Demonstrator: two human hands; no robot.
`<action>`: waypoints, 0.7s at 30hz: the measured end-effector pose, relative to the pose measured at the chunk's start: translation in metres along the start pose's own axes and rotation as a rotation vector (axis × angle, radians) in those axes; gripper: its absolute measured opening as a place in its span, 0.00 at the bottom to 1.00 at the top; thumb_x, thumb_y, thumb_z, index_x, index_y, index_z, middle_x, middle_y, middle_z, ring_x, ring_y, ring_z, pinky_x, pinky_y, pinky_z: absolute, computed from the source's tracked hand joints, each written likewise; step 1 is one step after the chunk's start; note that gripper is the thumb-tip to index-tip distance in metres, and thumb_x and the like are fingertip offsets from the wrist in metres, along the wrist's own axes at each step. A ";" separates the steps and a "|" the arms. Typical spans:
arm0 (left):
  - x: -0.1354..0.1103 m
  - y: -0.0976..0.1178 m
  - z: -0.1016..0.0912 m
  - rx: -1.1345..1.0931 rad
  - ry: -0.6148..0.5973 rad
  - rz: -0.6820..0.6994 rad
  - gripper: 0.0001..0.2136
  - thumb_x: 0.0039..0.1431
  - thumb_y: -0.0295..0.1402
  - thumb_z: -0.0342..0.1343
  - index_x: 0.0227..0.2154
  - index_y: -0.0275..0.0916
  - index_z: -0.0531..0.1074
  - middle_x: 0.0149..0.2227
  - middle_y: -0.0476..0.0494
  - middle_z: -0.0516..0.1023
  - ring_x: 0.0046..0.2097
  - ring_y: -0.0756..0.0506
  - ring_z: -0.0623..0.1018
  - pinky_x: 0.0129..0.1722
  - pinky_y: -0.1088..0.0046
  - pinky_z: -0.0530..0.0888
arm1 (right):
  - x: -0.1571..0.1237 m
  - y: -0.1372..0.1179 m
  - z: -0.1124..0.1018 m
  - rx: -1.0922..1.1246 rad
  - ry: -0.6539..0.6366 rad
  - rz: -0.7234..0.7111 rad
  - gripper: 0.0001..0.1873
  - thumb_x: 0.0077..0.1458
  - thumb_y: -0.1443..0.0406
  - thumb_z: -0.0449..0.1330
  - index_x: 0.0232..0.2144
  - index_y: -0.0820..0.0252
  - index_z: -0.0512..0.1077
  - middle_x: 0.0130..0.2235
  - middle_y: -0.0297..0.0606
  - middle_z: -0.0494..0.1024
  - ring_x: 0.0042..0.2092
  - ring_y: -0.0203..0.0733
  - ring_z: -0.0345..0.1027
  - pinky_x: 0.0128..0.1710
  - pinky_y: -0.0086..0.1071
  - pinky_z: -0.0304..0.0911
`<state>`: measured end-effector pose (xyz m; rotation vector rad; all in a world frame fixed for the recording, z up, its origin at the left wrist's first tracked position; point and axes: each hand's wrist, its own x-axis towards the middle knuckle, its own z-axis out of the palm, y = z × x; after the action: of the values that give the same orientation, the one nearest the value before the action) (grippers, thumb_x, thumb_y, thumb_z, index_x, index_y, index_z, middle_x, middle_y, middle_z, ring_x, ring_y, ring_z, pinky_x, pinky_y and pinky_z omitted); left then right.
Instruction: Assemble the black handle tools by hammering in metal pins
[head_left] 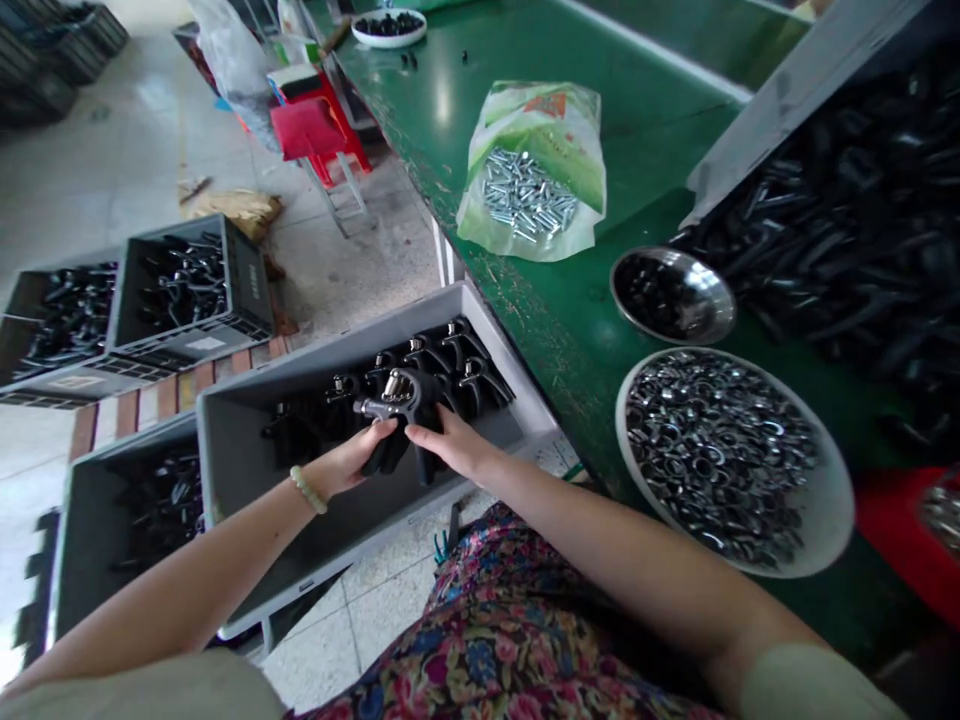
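Note:
Both my hands are over a grey plastic crate (244,440) beside the green table. My left hand (358,452), with a bead bracelet at the wrist, is closed on black lever parts (405,392) that carry silver fittings. On their other side, my right hand (454,445) is closed round the same bunch. Its fingers are partly hidden, and I cannot tell exactly how many parts the two hands hold. Similar black levers (480,378) with silver fittings lie in rows inside the crate, just beyond my hands.
The green table (547,310) holds a bag of screws (529,195), a metal bowl of small black parts (671,295) and a white basin of metal rings (724,455). Black parts (862,200) are heaped at right. More crates (191,285) and a red stool (322,125) stand left.

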<state>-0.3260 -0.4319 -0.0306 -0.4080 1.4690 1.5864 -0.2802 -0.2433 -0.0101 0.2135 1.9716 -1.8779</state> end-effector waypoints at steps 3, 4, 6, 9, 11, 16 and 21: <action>0.005 -0.057 -0.044 -0.068 0.160 -0.071 0.22 0.48 0.48 0.64 0.40 0.37 0.74 0.30 0.45 0.78 0.27 0.49 0.74 0.24 0.76 0.67 | 0.027 0.031 0.043 -0.020 -0.180 0.201 0.26 0.56 0.55 0.59 0.54 0.63 0.68 0.53 0.45 0.74 0.56 0.47 0.66 0.58 0.40 0.57; 0.008 -0.071 -0.053 -0.085 0.177 -0.097 0.23 0.49 0.48 0.63 0.42 0.37 0.73 0.31 0.44 0.78 0.28 0.49 0.74 0.24 0.76 0.67 | 0.034 0.041 0.053 -0.029 -0.221 0.250 0.27 0.58 0.55 0.58 0.55 0.63 0.67 0.54 0.46 0.74 0.57 0.47 0.65 0.58 0.39 0.57; 0.017 -0.093 -0.065 -0.117 0.186 -0.149 0.24 0.52 0.49 0.60 0.45 0.36 0.73 0.36 0.42 0.79 0.31 0.48 0.76 0.27 0.75 0.68 | 0.046 0.060 0.065 -0.043 -0.274 0.310 0.26 0.60 0.55 0.55 0.56 0.64 0.67 0.56 0.46 0.72 0.58 0.46 0.65 0.58 0.39 0.56; 0.039 -0.112 -0.071 -0.161 0.202 -0.176 0.25 0.53 0.50 0.58 0.48 0.36 0.72 0.40 0.39 0.79 0.37 0.45 0.77 0.32 0.74 0.69 | 0.061 0.082 0.068 -0.069 -0.303 0.362 0.25 0.62 0.55 0.52 0.56 0.63 0.66 0.56 0.45 0.73 0.57 0.46 0.66 0.57 0.40 0.58; 0.058 -0.119 -0.070 -0.175 0.222 -0.164 0.25 0.54 0.50 0.58 0.48 0.35 0.71 0.40 0.38 0.79 0.38 0.45 0.77 0.31 0.74 0.69 | 0.069 0.090 0.063 -0.115 -0.297 0.397 0.27 0.62 0.54 0.51 0.58 0.62 0.64 0.56 0.46 0.73 0.57 0.47 0.66 0.57 0.42 0.58; 0.101 -0.128 -0.066 -0.203 0.248 -0.127 0.23 0.58 0.48 0.55 0.48 0.33 0.72 0.40 0.36 0.79 0.39 0.44 0.78 0.35 0.72 0.72 | 0.068 0.093 0.048 -0.288 -0.205 0.414 0.40 0.55 0.55 0.59 0.63 0.71 0.56 0.64 0.56 0.58 0.66 0.55 0.49 0.64 0.45 0.45; 0.122 -0.121 -0.064 -0.220 0.251 -0.100 0.20 0.59 0.44 0.54 0.46 0.33 0.72 0.44 0.34 0.78 0.43 0.43 0.78 0.41 0.72 0.73 | 0.035 0.088 0.028 -0.355 -0.254 0.313 0.35 0.56 0.53 0.58 0.61 0.64 0.62 0.63 0.50 0.62 0.66 0.51 0.52 0.64 0.42 0.46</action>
<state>-0.3182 -0.4575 -0.2120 -0.8211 1.4363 1.6673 -0.2736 -0.2694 -0.1051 0.1586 1.9254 -1.2718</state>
